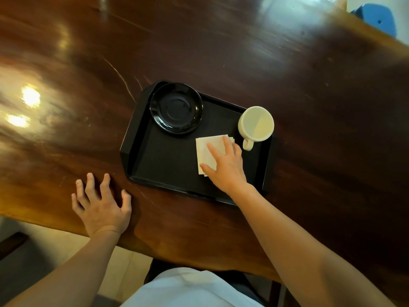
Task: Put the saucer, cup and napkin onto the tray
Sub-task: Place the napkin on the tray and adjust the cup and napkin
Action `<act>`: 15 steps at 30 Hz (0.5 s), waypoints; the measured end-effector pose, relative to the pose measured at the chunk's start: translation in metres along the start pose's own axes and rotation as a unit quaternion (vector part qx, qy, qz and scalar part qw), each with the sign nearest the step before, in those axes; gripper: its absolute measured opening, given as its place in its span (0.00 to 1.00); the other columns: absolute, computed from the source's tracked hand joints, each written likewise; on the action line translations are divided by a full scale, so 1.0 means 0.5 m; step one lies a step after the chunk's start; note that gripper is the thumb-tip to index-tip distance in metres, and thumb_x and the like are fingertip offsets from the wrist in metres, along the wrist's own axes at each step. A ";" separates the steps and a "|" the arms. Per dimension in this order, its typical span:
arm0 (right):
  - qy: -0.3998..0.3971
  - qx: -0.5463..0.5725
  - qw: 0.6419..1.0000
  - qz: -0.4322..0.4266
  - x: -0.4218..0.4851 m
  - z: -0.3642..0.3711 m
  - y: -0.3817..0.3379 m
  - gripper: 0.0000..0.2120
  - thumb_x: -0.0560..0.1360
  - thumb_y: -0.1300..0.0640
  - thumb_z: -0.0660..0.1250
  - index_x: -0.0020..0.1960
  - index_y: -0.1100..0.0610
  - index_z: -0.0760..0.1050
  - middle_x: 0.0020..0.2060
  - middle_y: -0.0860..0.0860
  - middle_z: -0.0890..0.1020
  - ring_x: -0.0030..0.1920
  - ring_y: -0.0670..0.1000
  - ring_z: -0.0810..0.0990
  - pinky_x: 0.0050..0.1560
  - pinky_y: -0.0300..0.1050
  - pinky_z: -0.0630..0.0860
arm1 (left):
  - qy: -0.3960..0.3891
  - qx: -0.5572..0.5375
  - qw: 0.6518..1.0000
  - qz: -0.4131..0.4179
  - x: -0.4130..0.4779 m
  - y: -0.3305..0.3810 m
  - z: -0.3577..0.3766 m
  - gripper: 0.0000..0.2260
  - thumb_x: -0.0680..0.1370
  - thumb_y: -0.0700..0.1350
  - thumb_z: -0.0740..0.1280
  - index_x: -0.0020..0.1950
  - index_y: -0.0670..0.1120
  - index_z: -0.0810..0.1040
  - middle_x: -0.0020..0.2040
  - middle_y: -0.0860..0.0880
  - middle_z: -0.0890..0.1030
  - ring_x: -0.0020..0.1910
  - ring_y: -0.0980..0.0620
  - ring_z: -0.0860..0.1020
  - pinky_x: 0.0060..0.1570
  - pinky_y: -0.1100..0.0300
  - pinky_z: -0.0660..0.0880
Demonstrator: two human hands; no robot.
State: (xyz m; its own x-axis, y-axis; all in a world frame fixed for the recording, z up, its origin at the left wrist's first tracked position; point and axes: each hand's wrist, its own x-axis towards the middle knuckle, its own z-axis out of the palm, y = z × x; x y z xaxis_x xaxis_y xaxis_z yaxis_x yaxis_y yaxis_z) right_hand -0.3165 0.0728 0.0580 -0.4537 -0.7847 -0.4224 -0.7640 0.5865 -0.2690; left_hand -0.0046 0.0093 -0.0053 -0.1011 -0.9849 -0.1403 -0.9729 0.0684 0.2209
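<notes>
A black rectangular tray [159,165] lies on the dark wooden table. A black saucer [176,108] sits in the tray's far left corner. A cream cup [256,124] stands empty at the tray's far right corner, handle toward me. A folded white napkin [208,149] lies flat on the tray's right half. My right hand [225,165] rests on the napkin with fingers spread, covering its near right part. My left hand [101,207] lies flat on the table left of the tray, fingers apart, holding nothing.
The wooden table [309,85] stretches far left and right with bright light reflections at the left. Its near edge runs just past my wrists. A blue object [376,16] shows beyond the table's far right corner.
</notes>
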 end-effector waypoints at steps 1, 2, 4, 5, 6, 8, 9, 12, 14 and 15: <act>-0.029 -0.009 1.000 -0.008 -0.004 0.000 0.008 0.32 0.76 0.41 0.67 0.76 0.45 0.60 0.80 0.55 0.46 0.77 0.65 0.45 0.73 0.66 0.58 | 0.001 0.001 1.000 0.000 0.001 0.000 0.001 0.30 0.78 0.63 0.55 0.76 0.49 0.67 0.81 0.40 0.62 0.81 0.36 0.55 0.78 0.38 0.47; -0.052 -0.016 0.998 -0.016 -0.009 0.000 0.015 0.34 0.76 0.42 0.68 0.77 0.44 0.57 0.80 0.55 0.43 0.77 0.66 0.42 0.73 0.67 0.58 | 0.000 0.002 1.000 -0.001 0.001 -0.001 0.002 0.30 0.78 0.63 0.55 0.76 0.49 0.67 0.81 0.40 0.62 0.81 0.36 0.55 0.78 0.38 0.47; -0.074 -0.035 0.996 -0.026 -0.018 -0.001 0.024 0.37 0.74 0.46 0.69 0.77 0.44 0.53 0.80 0.55 0.41 0.75 0.67 0.45 0.68 0.66 0.65 | -0.002 0.005 1.000 -0.002 0.001 -0.002 0.003 0.30 0.79 0.64 0.55 0.76 0.50 0.67 0.81 0.40 0.61 0.81 0.36 0.55 0.78 0.38 0.46; -0.075 -0.041 0.996 -0.023 -0.022 -0.001 0.025 0.37 0.74 0.47 0.69 0.76 0.44 0.52 0.79 0.55 0.42 0.73 0.66 0.50 0.63 0.62 0.71 | -0.002 0.005 1.000 -0.001 0.001 -0.002 0.003 0.30 0.79 0.64 0.55 0.76 0.50 0.67 0.81 0.40 0.61 0.81 0.37 0.54 0.78 0.38 0.46; -0.069 -0.043 0.997 -0.013 -0.024 -0.001 0.023 0.36 0.74 0.49 0.68 0.75 0.44 0.52 0.79 0.55 0.43 0.70 0.65 0.55 0.56 0.57 0.73 | -0.002 0.005 1.000 -0.002 0.001 -0.002 0.002 0.30 0.79 0.64 0.55 0.76 0.50 0.67 0.81 0.40 0.61 0.81 0.37 0.54 0.78 0.38 0.46; -0.040 -0.046 0.998 0.022 -0.027 0.003 0.013 0.33 0.76 0.49 0.68 0.74 0.47 0.54 0.78 0.58 0.50 0.64 0.62 0.63 0.47 0.50 0.72 | -0.003 0.004 1.000 -0.002 0.001 -0.002 0.002 0.30 0.78 0.64 0.55 0.76 0.50 0.67 0.81 0.40 0.61 0.81 0.37 0.54 0.78 0.38 0.46; -0.025 -0.044 0.998 0.044 -0.027 0.005 0.006 0.31 0.76 0.48 0.68 0.73 0.49 0.56 0.75 0.59 0.54 0.62 0.61 0.67 0.46 0.50 0.73 | -0.004 0.003 1.000 -0.001 0.000 -0.002 0.001 0.30 0.78 0.63 0.55 0.76 0.49 0.67 0.81 0.40 0.61 0.81 0.37 0.54 0.78 0.38 0.46; 0.015 -0.018 0.996 0.089 -0.028 0.008 -0.013 0.27 0.77 0.42 0.67 0.68 0.54 0.63 0.66 0.58 0.65 0.53 0.56 0.77 0.41 0.46 0.76 | -0.006 0.000 1.000 -0.001 0.000 -0.002 -0.002 0.30 0.78 0.63 0.56 0.76 0.49 0.67 0.81 0.40 0.61 0.82 0.37 0.54 0.78 0.38 0.46; 0.022 -0.007 0.996 0.086 -0.027 0.008 -0.020 0.27 0.77 0.41 0.67 0.66 0.55 0.64 0.62 0.57 0.68 0.48 0.54 0.76 0.38 0.44 0.72 | -0.006 -0.001 1.000 0.000 -0.001 -0.001 -0.003 0.30 0.78 0.63 0.56 0.76 0.49 0.67 0.81 0.40 0.61 0.82 0.36 0.54 0.78 0.37 0.47; 0.018 -0.002 0.997 0.076 -0.026 0.007 -0.022 0.27 0.76 0.40 0.67 0.66 0.55 0.63 0.61 0.57 0.68 0.49 0.54 0.76 0.38 0.44 0.72 | -0.006 -0.001 1.000 0.001 -0.001 -0.001 -0.002 0.30 0.78 0.63 0.56 0.76 0.49 0.67 0.81 0.40 0.61 0.82 0.36 0.54 0.78 0.37 0.47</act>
State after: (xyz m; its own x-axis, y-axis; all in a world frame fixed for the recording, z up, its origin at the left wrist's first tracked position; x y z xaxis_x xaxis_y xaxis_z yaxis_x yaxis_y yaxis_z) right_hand -0.3007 0.0773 0.0632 -0.5798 -0.6939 -0.4271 -0.6873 0.6980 -0.2010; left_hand -0.0039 0.0094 -0.0044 -0.1049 -0.9828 -0.1518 -0.9725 0.0695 0.2222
